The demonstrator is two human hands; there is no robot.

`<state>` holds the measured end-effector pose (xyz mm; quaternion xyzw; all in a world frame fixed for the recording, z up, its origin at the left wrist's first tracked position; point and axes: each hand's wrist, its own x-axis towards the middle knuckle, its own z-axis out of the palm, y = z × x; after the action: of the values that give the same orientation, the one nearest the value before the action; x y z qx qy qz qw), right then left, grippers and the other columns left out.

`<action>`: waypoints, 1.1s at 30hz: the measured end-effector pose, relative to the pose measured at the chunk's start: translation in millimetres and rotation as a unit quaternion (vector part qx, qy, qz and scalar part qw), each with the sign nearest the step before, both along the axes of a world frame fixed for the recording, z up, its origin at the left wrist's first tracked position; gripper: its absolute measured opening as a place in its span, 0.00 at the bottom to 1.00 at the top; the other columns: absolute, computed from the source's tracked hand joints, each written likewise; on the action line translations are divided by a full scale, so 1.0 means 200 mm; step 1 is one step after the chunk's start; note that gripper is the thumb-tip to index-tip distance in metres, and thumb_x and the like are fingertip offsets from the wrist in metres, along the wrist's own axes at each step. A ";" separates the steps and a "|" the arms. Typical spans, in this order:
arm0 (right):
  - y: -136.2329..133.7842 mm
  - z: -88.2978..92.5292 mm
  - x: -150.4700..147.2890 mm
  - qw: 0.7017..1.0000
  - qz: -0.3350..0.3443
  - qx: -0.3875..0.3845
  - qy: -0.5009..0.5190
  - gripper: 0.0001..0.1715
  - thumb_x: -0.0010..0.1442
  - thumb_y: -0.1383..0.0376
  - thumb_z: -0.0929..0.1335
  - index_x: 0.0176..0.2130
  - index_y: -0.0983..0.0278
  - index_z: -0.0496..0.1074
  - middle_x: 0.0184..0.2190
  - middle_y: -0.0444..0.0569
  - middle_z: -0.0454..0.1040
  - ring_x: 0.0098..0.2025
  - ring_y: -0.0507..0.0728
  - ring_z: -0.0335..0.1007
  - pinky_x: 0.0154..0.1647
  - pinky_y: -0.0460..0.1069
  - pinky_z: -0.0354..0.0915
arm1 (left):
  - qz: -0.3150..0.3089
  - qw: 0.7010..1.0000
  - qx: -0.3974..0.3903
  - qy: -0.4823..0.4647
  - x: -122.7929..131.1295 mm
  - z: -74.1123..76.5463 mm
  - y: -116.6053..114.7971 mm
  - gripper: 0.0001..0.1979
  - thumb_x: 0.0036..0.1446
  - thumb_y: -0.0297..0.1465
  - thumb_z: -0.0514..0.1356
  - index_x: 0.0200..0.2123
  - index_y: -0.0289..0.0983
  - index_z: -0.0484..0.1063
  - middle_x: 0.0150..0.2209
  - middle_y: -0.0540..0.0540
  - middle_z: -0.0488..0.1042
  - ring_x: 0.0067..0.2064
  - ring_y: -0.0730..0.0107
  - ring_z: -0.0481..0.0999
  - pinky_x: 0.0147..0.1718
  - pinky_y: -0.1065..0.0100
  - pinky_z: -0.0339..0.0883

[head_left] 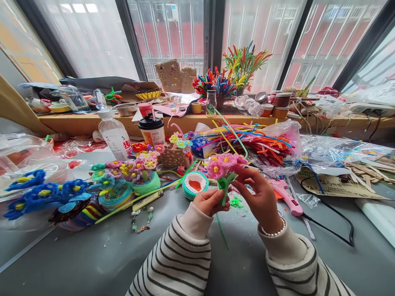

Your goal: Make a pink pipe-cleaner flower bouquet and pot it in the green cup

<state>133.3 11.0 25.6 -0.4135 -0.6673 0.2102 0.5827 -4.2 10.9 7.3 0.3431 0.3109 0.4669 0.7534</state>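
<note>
A small bouquet of pink pipe-cleaner flowers with yellow centres stands upright in my left hand. The thumb and fingers of that hand are closed around its green stems, and one thin green stem hangs below them. My right hand is at the bouquet's right side, thumb and forefinger bent together at the edge of a green pipe-cleaner leaf. Its fingertips are partly hidden among the petals. Just left of the bouquet sits a round pot wrapped in teal pipe cleaner, with a white rim.
Pipe-cleaner flower pots line the left side, near a beaded bracelet. A pink glue gun with a black cord lies right. Behind are a pile of pipe cleaners, a lidded cup and a plastic bottle.
</note>
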 end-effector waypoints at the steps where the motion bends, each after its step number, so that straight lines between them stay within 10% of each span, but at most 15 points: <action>1: 0.00 0.00 0.00 1.000 -0.005 0.018 -0.024 0.09 0.51 0.67 0.65 0.36 0.61 0.64 0.28 0.45 0.65 0.29 0.52 0.64 0.31 0.48 0.65 | 0.003 1.000 -0.007 0.002 0.00 0.00 0.00 0.16 0.31 0.37 0.66 0.25 0.32 0.74 0.18 0.51 0.68 0.20 0.78 0.68 0.20 0.76 0.62; 18: -0.01 -0.04 -0.01 0.975 -0.113 0.152 -0.120 0.07 0.50 0.69 0.65 0.32 0.62 0.61 0.27 0.43 0.66 0.25 0.49 0.63 0.27 0.46 0.62 | -0.012 1.000 0.018 0.011 -0.01 0.02 -0.02 0.15 0.31 0.33 0.66 0.26 0.32 0.75 0.19 0.49 0.69 0.21 0.78 0.67 0.20 0.75 0.61; 27: 0.06 -0.08 -0.04 0.976 -0.140 0.122 -0.114 0.11 0.51 0.69 0.64 0.37 0.64 0.60 0.32 0.47 0.63 0.31 0.52 0.60 0.30 0.48 0.62 | 0.235 0.952 0.100 0.170 0.09 -0.04 0.04 0.16 0.35 0.38 0.62 0.24 0.31 0.75 0.18 0.49 0.69 0.20 0.76 0.68 0.23 0.70 0.67; 33: 0.01 -0.06 -0.09 0.911 -0.259 0.232 -0.224 0.08 0.50 0.64 0.66 0.35 0.59 0.70 0.29 0.46 0.59 0.30 0.52 0.56 0.33 0.49 0.56 | 0.321 0.887 0.192 0.270 0.11 -0.08 0.08 0.11 0.42 0.34 0.58 0.28 0.34 0.75 0.23 0.47 0.74 0.26 0.70 0.71 0.27 0.70 0.66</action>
<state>115.3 12.3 14.4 -0.4615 -0.6798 -0.2066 0.5313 17.0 26.7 -8.9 0.4758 0.4996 0.6230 0.3686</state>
